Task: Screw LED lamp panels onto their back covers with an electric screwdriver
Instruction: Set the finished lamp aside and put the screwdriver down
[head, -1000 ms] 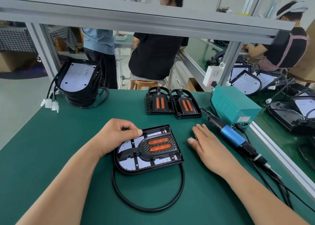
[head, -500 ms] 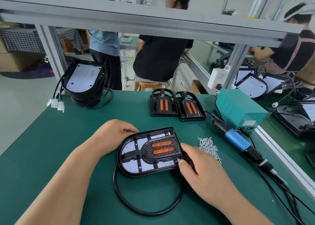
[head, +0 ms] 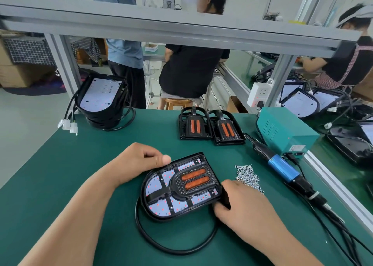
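A black lamp [head: 181, 187] lies flat on the green table in front of me, with a white LED panel and two orange strips showing. Its black cable [head: 175, 249] loops toward me. My left hand [head: 139, 161] is curled at the lamp's far-left edge, thumb pressed against the rim. My right hand [head: 244, 207] grips the lamp's near-right corner, fingertips tucked under it. A blue electric screwdriver [head: 282, 168] lies untouched to the right. Small silver screws [head: 249, 177] are piled between it and the lamp.
Two black covers with orange strips [head: 210, 126] stand at the back centre. A stack of lamp panels [head: 103, 98] with cables sits back left. A teal power box [head: 282, 130] is back right, its cords trailing along the right edge. People work at benches beyond the metal frame.
My right hand left the pile of screws and came down to the lamp's near-right corner, where it now grips. The left hand stays at the far-left edge.
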{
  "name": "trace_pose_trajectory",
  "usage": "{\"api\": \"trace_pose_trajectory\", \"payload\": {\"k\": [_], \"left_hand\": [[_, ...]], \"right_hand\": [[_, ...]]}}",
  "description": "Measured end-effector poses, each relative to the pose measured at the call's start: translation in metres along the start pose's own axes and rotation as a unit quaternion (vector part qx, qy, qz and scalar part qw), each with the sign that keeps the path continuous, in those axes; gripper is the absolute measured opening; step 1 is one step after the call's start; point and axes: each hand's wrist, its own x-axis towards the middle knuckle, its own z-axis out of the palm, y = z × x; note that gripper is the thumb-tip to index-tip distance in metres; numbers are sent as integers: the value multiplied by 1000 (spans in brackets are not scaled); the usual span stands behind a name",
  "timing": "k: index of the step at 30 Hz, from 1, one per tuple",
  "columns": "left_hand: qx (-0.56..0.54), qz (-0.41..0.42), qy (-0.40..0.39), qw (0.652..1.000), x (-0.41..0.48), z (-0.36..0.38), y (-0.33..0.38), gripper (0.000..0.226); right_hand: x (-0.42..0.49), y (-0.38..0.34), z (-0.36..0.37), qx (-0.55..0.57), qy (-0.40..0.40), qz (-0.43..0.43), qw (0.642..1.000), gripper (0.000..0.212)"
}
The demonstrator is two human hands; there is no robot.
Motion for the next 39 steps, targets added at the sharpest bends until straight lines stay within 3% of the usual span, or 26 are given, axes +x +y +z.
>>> {"api": "trace_pose_trajectory", "payload": {"k": [3,6,8,10,13,17,19,22,25,29,31,35,37,39], "left_hand": [[-18,-12,-43,999,-1,2,4,46],[-5,-14,-32,999,0,6,4,36],[-25,-10,-7,1000,0,9,2,34],[-77,-7,11,997,-1,12,2,37],[-135,5,11,991,-2,19,8,39],[-134,8,1,991,-2,29,15,41],[-132,8,2,991,-1,30,16,43],[-126,12,-8,992,-1,34,18,42],[-127,6,-26,992,-2,37,19,40],[-194,-5,-47,980,-2,37,16,56],[-235,-31,-17,971,1,37,13,63],[-298,-70,75,949,11,36,7,45],[-314,-68,80,944,13,38,1,37],[-336,-68,70,937,15,38,-3,26]], "right_hand": [[4,-6,-4,-54,-5,14,998,29],[8,-5,-5,-74,0,28,997,26],[9,1,-3,4,34,42,999,22],[13,9,0,181,67,42,980,14],[22,14,1,464,80,26,882,24],[33,24,10,654,39,42,754,34],[35,30,13,694,-5,29,719,41],[32,28,14,617,-63,-66,782,45],[32,24,16,590,-94,-74,798,42],[29,25,13,615,-85,-85,779,36],[28,26,11,634,-78,-93,764,37],[26,33,5,674,-51,-98,730,40],[22,38,-4,700,-18,-106,706,39],[18,47,-15,700,36,-98,706,43]]}}
